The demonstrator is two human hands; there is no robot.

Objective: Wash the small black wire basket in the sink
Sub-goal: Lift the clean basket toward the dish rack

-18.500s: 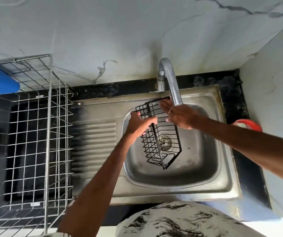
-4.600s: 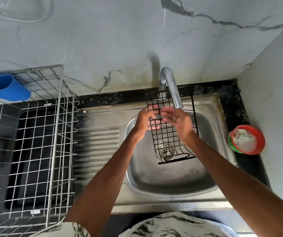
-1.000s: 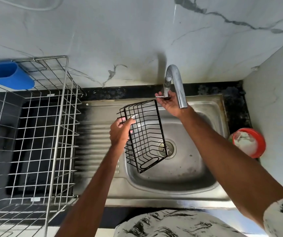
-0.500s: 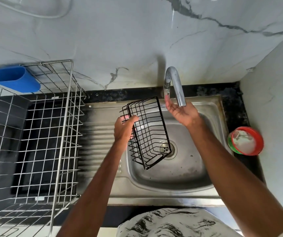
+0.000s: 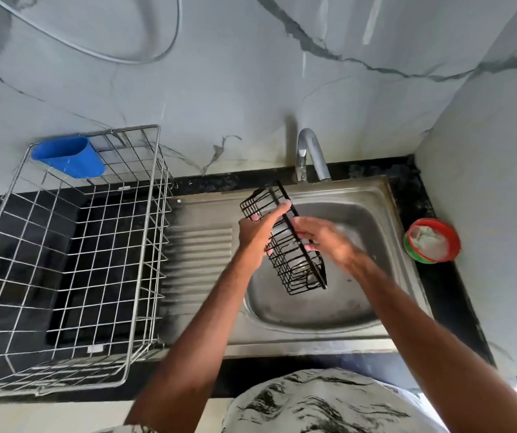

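The small black wire basket [image 5: 294,264] hangs tilted on its side over the left half of the steel sink [image 5: 372,220]. My left hand [image 5: 258,228] grips its upper end. My right hand [image 5: 329,242] is on the basket's right rim near the middle, fingers curled on the wire; it is blurred. The curved chrome tap [image 5: 311,157] stands behind the basin, and no water stream shows from it.
A large silver wire dish rack [image 5: 63,260] fills the black counter to the left, with a blue plastic holder [image 5: 66,159] clipped at its back. A red-rimmed round tub [image 5: 432,240] sits on the counter right of the sink. Marble walls close the back and right.
My right hand left the tap and came down onto the basket's right rim. The basket swung a little right and further over the basin; my left hand keeps its grip.
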